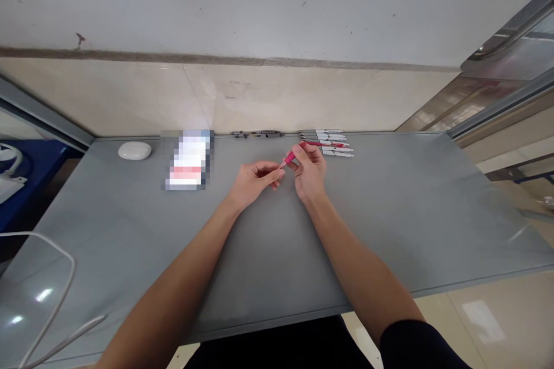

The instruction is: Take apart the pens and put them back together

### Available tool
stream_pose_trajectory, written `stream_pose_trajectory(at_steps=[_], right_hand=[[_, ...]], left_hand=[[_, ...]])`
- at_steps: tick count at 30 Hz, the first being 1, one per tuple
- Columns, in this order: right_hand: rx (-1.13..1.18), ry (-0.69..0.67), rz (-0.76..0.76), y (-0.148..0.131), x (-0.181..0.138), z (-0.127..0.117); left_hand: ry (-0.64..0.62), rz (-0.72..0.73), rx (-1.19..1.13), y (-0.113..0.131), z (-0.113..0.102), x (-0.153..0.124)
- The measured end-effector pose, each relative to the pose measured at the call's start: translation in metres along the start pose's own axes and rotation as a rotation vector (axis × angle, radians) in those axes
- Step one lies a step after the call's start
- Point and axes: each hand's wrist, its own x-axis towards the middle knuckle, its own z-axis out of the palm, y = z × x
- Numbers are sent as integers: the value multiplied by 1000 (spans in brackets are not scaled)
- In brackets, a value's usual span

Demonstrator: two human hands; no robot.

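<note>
Over the table's middle, a pink pen [289,158] is held between both hands. My right hand [310,172] is closed round its pink barrel. With thumb and fingers pinched, my left hand [256,183] grips the thin, pale end that points down to the left; I cannot tell whether that end is a refill or a tip. Just behind my right hand lies a row of several pens [329,134] with white or grey bodies, and one red pen [335,144] among them. The fingers partly cover the near pens.
Against the wall lie some dark, slim pen-like pieces [257,134]. Left of my hands is a pixelated, screen-like rectangle [189,161], and beyond it a white rounded case [134,150]. A white cable [71,271] crosses the left side of the grey table [389,213].
</note>
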Motion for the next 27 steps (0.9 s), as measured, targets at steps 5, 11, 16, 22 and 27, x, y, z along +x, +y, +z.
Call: stream_pose_trajectory(at_steps=[5,11,16,22,27], right_hand=[[-19,16,12,-1,-1,1],[-40,19,17,-1,-1,1],[-76,15,18,-2,-1,1],[-78,-10,32,-4,-3,1],[-66,-29,57,-6,-4,2]], left_hand=[[-4,8,34,1,0,-1],[-17,8,32,1,0,-1],[-41,13,41,-1,-1,-1],[-122,-21,58,7,-3,-4],[-233,-90,-16,11,-5,-6]])
